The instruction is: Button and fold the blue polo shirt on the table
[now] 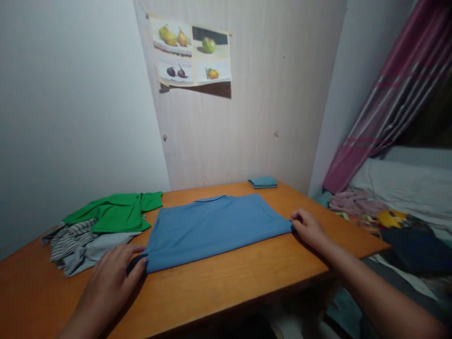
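A blue shirt (215, 228) lies spread on the orange-brown wooden table (219, 287), its near edge folded over into a straight line. At the shirt's near left corner, my left hand (115, 270) pinches the cloth between thumb and fingers. My right hand (306, 227) grips the opposite near corner, its fingers curled closed on the fabric. A dark collar line shows along the shirt's far edge. Part of the left corner is hidden by my left hand.
Left of the shirt lies a loose pile with a green shirt (122, 212), a striped garment (72, 240) and a grey garment (95, 252). A folded teal cloth (263, 182) rests near the wall. Beyond the table's right edge are a bed (406, 176) and clothes.
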A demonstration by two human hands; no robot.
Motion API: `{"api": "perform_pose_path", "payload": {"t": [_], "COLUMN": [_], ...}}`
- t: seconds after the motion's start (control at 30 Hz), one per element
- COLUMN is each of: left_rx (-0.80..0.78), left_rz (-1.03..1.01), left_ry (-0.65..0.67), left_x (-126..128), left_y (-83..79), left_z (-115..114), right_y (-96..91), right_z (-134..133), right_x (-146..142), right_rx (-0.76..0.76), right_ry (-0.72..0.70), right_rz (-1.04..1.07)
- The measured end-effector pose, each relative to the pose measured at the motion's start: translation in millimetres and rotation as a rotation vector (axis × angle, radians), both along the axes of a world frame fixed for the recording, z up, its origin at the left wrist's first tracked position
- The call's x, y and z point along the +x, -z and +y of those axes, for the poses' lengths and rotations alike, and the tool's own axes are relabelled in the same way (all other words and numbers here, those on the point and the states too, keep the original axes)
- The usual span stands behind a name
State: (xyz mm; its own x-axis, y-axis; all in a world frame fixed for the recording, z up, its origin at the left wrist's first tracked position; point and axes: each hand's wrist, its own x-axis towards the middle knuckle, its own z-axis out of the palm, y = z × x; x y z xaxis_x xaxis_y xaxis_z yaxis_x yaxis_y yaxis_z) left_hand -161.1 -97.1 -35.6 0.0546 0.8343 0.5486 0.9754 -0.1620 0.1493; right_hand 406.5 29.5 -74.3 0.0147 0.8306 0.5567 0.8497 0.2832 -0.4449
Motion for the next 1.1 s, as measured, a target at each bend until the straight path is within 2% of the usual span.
{"api": "perform_pose_path", "payload": {"t": [0.07,0.13,0.23,0.33,0.47,0.6,0.77,0.9,1.1], "left_rx": [-0.045,-0.077,-0.078,-0.105,-0.154,-0.174,-0.196,-0.206,-0.193], "left_rz": [0.009,0.027,0.049,0.055,0.071,0.113,0.131,0.101,0.001], "left_ry": [0.108,0.162,0.155,0.124,0.1,0.099,0.105,0.131,0.16], "left_x": [1.3,-0.5,-9.1,-16.8,-13.7,-6.5,-10.7,-10.8,-4.8], "left_y": [1.3,7.9,22.5,30.3,23.0,13.7,17.4,18.5,11.6], "left_z": [-6.7,-10.2,-7.8,-1.7,2.9,6.3,11.5,11.9,13.9], "right_y": [-6.2,-10.8,-12.4,-9.5,-10.6,-20.0,-26.9,-22.1,-14.9], "right_z": [-10.6,-20.6,-28.8,-28.0,-24.8,-25.3,-21.7,-15.3,-1.9], "right_x": [-2.0,-4.8,-7.9,-7.7,-7.8,-12.2,-16.1,-11.8,-1.4], "right_rx": [0.008,-0.003,-0.037,-0.098,-0.138,-0.133,-0.128,-0.126,-0.184], "right_ry": [-0.087,-0.188,-0.28,-0.285,-0.262,-0.251,-0.263,-0.285,-0.304], "right_rz": [-0.089,-0.182,-0.269,-0.302,-0.364,-0.451,-0.52,-0.478,-0.283]}}
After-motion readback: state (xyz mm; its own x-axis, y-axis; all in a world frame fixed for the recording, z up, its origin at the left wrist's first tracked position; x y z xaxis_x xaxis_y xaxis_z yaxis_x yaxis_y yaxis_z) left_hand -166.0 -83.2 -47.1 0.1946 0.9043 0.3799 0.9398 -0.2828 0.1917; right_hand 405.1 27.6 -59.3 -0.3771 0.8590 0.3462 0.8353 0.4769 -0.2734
